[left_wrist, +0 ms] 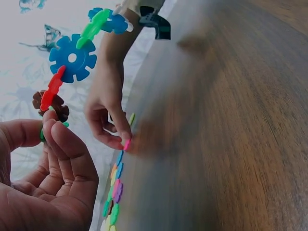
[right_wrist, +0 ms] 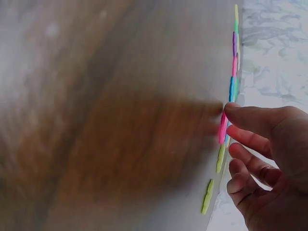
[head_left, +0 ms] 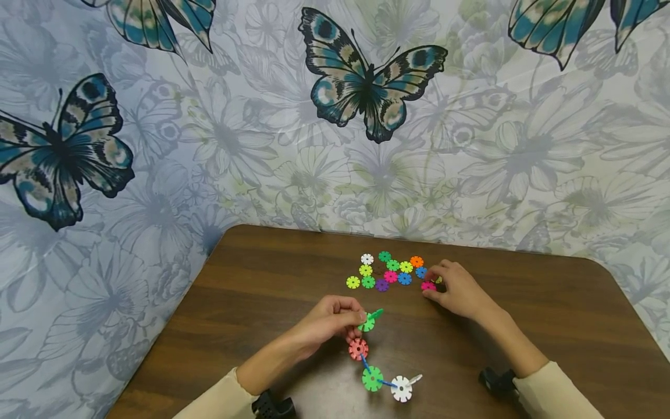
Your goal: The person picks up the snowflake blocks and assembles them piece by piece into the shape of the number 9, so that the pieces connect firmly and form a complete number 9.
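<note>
My left hand (head_left: 331, 319) pinches a green notched disc (head_left: 369, 323) at the upper end of a chain of linked plastic discs. Down the chain come a red disc (head_left: 358, 349), another green disc (head_left: 372, 379) and a white disc (head_left: 401, 389), with blue discs seen edge-on between them. In the left wrist view a brown disc (left_wrist: 58, 109) also shows near the fingertips. Farther back, my right hand (head_left: 458, 289) pinches a pink disc (right_wrist: 223, 128) at the table surface, thumb and index finger at its edges. Its other fingers are loosely bent.
Loose discs in several colours lie in a cluster left of the right hand, among them a purple disc (head_left: 382, 285) and an orange disc (head_left: 416, 262). Two yellow-green discs (right_wrist: 207, 196) lie by the right hand. The brown table (head_left: 235, 279) meets a butterfly-patterned wall covering (head_left: 471, 192).
</note>
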Motion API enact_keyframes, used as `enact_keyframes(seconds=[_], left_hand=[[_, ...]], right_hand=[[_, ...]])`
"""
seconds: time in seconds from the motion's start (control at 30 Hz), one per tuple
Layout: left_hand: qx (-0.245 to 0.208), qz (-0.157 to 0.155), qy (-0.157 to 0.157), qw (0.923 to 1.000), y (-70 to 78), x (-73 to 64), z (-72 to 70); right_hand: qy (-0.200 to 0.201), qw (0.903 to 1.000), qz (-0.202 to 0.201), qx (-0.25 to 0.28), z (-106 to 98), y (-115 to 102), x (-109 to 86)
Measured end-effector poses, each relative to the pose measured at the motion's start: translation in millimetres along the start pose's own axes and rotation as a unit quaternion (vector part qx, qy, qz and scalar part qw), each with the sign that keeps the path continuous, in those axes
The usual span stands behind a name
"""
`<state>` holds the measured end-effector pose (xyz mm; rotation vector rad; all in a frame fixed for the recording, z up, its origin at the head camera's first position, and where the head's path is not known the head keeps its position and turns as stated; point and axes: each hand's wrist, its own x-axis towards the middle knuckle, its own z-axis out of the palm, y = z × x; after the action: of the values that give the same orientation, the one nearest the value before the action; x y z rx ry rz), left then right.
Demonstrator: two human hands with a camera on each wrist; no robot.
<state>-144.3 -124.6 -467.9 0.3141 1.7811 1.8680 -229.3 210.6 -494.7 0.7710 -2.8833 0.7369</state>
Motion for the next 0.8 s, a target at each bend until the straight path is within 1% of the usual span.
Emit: enact_keyframes(seconds=[0.17, 0.33, 0.43, 0.53, 0.6, 0.67, 0.73, 0.8], left_hand=[[-0.004, 0.002, 0.001, 1.0000, 1.7, 2.7, 2.2], [-0.007, 0.004, 0.003, 1.0000, 3.0, 4.5, 4.1], [-0.009, 0.003, 0.004, 0.9999, 3.5, 4.8, 4.7], [-0.009, 0.000, 0.002, 1.0000, 3.0, 5.0, 4.7], [-0.009, -0.002, 0.001, 1.0000, 2.5, 5.0, 4.3], [-0.008, -0.004, 0.001, 1.0000, 2.0, 5.0, 3.8], [-0.009, -0.004, 0.001, 1.0000, 1.6, 5.0, 3.4], [-0.009, -0.004, 0.001, 1.0000, 1.2, 5.1, 3.0]], right_hand=[[-0.005, 1.0000, 0.007, 0.000, 0.0, 4.9, 1.8], [-0.007, 0.9998, 0.008, 0.014, -1.4, 4.6, 2.8], [-0.013, 0.9990, 0.010, 0.041, -2.8, 3.7, 2.3], [-0.017, 0.9958, 0.020, 0.087, -3.3, 2.2, 0.9], [-0.023, 0.9898, 0.028, 0.138, -3.9, -0.2, -0.1], [-0.029, 0.9792, 0.033, 0.198, -4.4, -4.4, -0.6], [-0.039, 0.9637, 0.035, 0.262, -5.3, -10.7, -1.1], [-0.051, 0.9476, 0.033, 0.314, -6.2, -18.4, -2.0]])
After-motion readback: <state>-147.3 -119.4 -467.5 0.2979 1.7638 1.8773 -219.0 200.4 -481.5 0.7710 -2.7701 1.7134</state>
